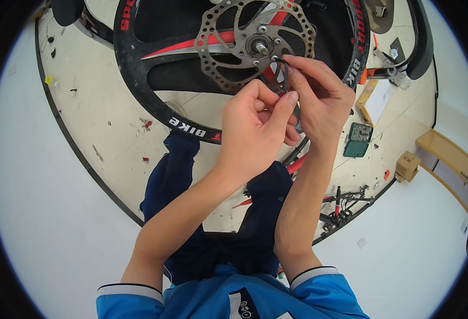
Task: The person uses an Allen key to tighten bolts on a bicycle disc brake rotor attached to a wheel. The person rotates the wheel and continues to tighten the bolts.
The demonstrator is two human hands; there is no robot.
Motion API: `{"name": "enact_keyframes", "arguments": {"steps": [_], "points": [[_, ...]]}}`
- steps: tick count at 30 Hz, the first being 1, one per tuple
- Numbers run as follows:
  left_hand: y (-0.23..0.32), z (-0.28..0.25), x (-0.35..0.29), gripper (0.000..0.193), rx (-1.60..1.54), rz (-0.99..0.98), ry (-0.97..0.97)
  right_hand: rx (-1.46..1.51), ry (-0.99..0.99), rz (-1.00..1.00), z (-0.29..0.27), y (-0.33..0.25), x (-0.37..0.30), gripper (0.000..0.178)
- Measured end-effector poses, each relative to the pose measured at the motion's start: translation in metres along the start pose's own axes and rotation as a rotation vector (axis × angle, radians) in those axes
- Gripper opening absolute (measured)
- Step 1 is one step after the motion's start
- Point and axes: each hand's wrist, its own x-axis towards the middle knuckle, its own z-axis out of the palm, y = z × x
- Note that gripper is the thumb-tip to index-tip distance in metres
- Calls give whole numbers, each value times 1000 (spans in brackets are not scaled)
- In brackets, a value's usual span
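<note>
In front of me lies a black bicycle wheel (133, 69) with red and silver accents. A silver disc brake rotor (207, 64), perforated round its edge, is bolted to the hub around the threaded axle (261, 49). My right hand (321, 101) pinches a dark, bent hex key (286, 77) near its bend, its short end at a rotor bolt on the hub's lower right. My left hand (255, 122) is closed at the key's lower end, thumb against curled fingers. Fingers partly hide the key's long arm.
On the floor to the right are an open green case (357, 141) of small parts, a flat box with white paper (376, 101) and a cardboard box (407, 165). Bicycle frame parts (337, 207) lie lower right. Small scraps are scattered left, near a dark chair (93, 26).
</note>
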Motion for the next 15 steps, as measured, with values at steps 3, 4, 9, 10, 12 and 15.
{"name": "enact_keyframes", "arguments": {"steps": [3, 4, 9, 10, 12, 15], "points": [[-2, 0, 2, 23, -25, 1, -8, -30, -13, 9, 0, 2, 0, 17], [-2, 0, 3, 23, -13, 3, -16, -32, -11, 9, 0, 2, 0, 17], [-3, -3, 7, 25, -43, -34, -56, -25, 0, 47, 1, 1, 0, 17], [-4, -3, 7, 25, -61, -55, -57, -23, 1, 65, 1, 0, 0, 17], [-6, -2, 6, 26, -97, -97, -59, 2, -2, 88, 1, -1, 0, 18], [-8, -1, 7, 26, -106, -86, -74, 35, -37, 44, -2, 0, 0, 19]]}}
